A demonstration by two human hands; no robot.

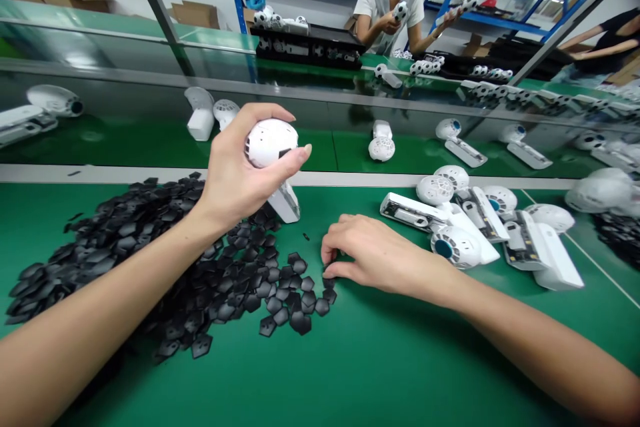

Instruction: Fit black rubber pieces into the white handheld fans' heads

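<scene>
My left hand (240,167) grips a white device (270,141) by its rounded head, thumb in front and fingers over the top. One dark patch shows on the head beside the thumb, and the device's white stem hangs below. Low over the green table, my right hand (365,253) has its thumb and fingertips closed together at the right edge of the black pieces. A dark bit shows beneath the fingertips, but what they pinch is unclear. The pile of black pentagonal pieces (220,293) spreads under and around my left forearm.
Several white devices (455,243) lie grouped at the right, near my right forearm. Behind the table's pale edge strip (350,179), more devices rest on a green conveyor surface (310,147). Across it, a person (390,20) holds black-and-white pieces. Another person's arms show at far right.
</scene>
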